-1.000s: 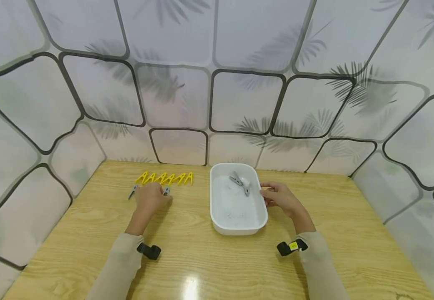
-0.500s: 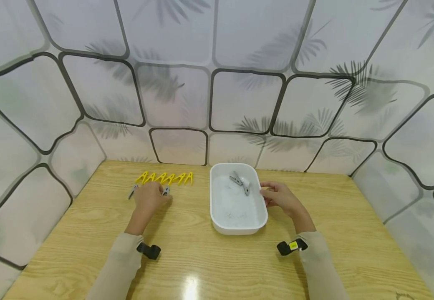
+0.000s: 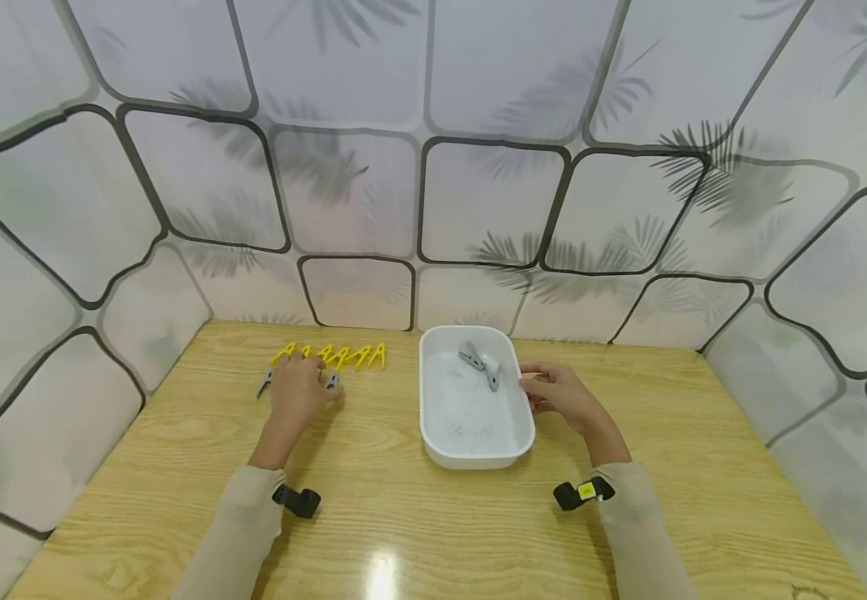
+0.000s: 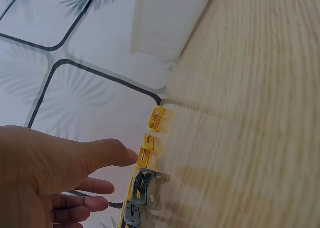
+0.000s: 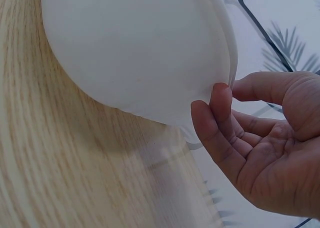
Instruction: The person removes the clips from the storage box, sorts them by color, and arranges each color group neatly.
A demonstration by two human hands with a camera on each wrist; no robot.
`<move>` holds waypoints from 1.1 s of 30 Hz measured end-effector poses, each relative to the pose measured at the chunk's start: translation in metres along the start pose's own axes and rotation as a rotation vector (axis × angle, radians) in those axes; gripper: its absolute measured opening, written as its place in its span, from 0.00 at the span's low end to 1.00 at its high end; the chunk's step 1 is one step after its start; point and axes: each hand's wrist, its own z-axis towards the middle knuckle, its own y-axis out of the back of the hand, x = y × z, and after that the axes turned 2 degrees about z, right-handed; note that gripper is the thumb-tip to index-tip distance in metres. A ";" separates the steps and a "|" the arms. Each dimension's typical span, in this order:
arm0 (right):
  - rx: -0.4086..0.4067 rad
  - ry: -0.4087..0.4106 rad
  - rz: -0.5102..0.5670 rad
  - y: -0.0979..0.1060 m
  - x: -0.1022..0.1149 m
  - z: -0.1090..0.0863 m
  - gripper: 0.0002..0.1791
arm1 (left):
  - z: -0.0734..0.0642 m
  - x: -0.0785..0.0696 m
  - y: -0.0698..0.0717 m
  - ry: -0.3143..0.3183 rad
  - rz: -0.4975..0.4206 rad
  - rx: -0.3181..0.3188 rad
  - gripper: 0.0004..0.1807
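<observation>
My left hand (image 3: 298,390) hovers over two grey clothespins at the back left of the table, its thumb apart from the loosely bent fingers and nothing between them. One grey clothespin (image 3: 264,383) shows left of the hand, the other (image 3: 332,381) by the thumb; both appear in the left wrist view as grey clothespins (image 4: 143,187). Just behind runs a row of several yellow clothespins (image 3: 339,357), partly covered by the fingers. My right hand (image 3: 564,396) pinches the right rim of a white plastic tub (image 3: 471,461), thumb against fingers. Inside the tub lie grey clothespins (image 3: 492,379).
A wood-grain table (image 3: 403,533) carries everything. Patterned curtain walls (image 3: 358,292) enclose its back and sides. Between the left hand and the tub lies a stretch of tabletop. Each wrist wears a small black camera (image 3: 300,502).
The left hand's fingers have lifted and reached slightly forward, toward the yellow row, while the thumb stays by the right grey clothespin. My right hand and the tub have not visibly moved.
</observation>
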 end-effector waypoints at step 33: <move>-0.015 -0.007 0.004 -0.002 0.001 -0.003 0.25 | 0.049 -0.100 0.051 -0.574 0.010 -0.200 0.43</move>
